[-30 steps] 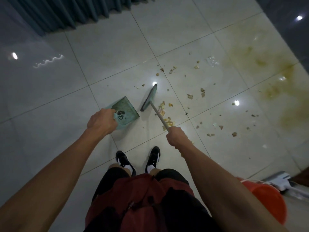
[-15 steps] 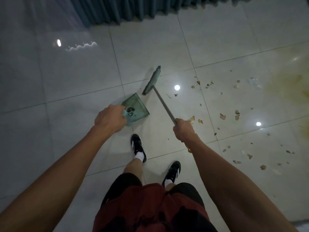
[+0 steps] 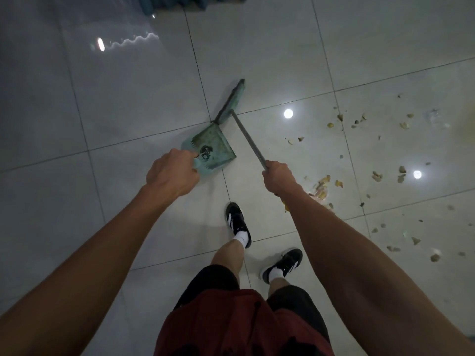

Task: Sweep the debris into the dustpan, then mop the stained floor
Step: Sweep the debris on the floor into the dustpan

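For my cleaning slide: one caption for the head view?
Left hand holds dustpan, right hand grips broom; debris scattered right.

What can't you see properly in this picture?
- Head view: the left hand hides the dustpan handle.
- The right arm covers part of the debris pile.
- The small dark thing in the dustpan is too blurry to name.
- The stain is cut off by the right edge.
- The curtain is cut off by the top edge.
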`<control>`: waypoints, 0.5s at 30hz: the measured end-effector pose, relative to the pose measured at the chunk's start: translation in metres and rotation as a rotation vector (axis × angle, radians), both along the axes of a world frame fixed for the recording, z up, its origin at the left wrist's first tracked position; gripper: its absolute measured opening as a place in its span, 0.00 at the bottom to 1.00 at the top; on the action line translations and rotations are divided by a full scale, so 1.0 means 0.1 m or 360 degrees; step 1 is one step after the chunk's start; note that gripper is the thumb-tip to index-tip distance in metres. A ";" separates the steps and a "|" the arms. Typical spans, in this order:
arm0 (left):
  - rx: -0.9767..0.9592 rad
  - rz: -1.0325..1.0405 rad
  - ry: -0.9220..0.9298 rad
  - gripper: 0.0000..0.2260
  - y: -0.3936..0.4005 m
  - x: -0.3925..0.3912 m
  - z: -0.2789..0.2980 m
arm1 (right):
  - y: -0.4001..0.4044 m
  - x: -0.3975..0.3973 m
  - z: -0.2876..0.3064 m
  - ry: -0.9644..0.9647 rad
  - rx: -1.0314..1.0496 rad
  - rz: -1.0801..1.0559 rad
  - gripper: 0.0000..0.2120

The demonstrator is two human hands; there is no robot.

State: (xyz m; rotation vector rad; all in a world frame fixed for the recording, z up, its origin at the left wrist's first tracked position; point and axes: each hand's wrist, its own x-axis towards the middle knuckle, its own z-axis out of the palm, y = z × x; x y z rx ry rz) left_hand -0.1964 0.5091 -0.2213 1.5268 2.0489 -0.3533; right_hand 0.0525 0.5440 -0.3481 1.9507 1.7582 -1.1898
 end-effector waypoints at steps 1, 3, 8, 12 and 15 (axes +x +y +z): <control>0.0002 -0.0018 -0.0004 0.11 0.02 0.00 0.00 | 0.00 0.01 -0.01 -0.0020 -0.0017 -0.0013 0.14; 0.0012 -0.0058 -0.0008 0.10 0.04 0.02 0.01 | -0.02 0.06 -0.03 -0.0079 -0.0069 -0.0051 0.14; -0.0005 -0.0134 -0.0005 0.15 0.02 0.20 0.06 | -0.23 0.36 -0.02 -0.0196 -0.0147 -0.0147 0.13; -0.0008 -0.0186 -0.0048 0.17 -0.11 0.49 0.12 | -0.50 0.74 0.04 -0.0256 -0.0151 -0.0193 0.13; -0.0011 -0.0228 -0.0063 0.16 -0.23 0.74 0.15 | -0.77 1.08 0.09 -0.0280 -0.0145 -0.0235 0.14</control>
